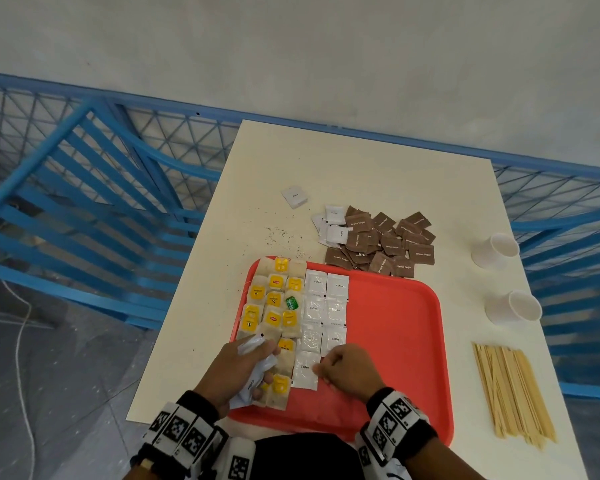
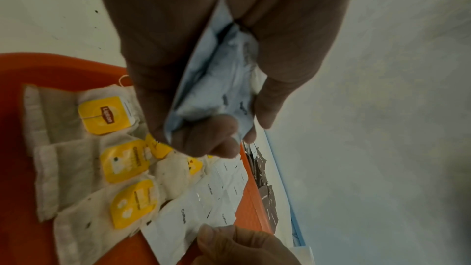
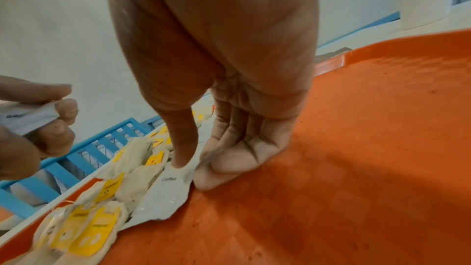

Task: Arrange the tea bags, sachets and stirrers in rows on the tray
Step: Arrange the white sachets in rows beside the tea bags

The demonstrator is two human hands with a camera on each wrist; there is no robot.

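We see a red plastic tray (image 1: 395, 327) with a fine checkered texture lying at the near edge of a cream table (image 1: 361, 168). Along the tray's left edge, soft paper tea bags (image 1: 274, 299) with square yellow tags lie in close rows, one with a green tag among them. Just beside them, toward the tray's middle, flat glossy white coffee sachets (image 1: 326, 306) form 2 columns.

Our left hand (image 1: 236, 368) curls its fingers around a crumpled bunch of white sachets (image 2: 214, 80) above the tray's near-left corner. Our right hand (image 1: 347, 370) pinches the nearest coffee sachet (image 1: 305, 370): in the right wrist view the thumb presses on its top edge while the fingers, pressed together, touch its right side on the tray floor.

Beyond the tray's far edge lies a loose heap of brown sugar sachets (image 1: 388, 244), with a few white sachets at its left and 1 apart (image 1: 294, 196) toward the table's far-left corner. Dark specks dot the table near there. Along the right edge, 2 white paper cups (image 1: 496, 249) lie on their sides, and a sheaf of thin wooden stirrers (image 1: 513, 393) lies near the near-right corner.
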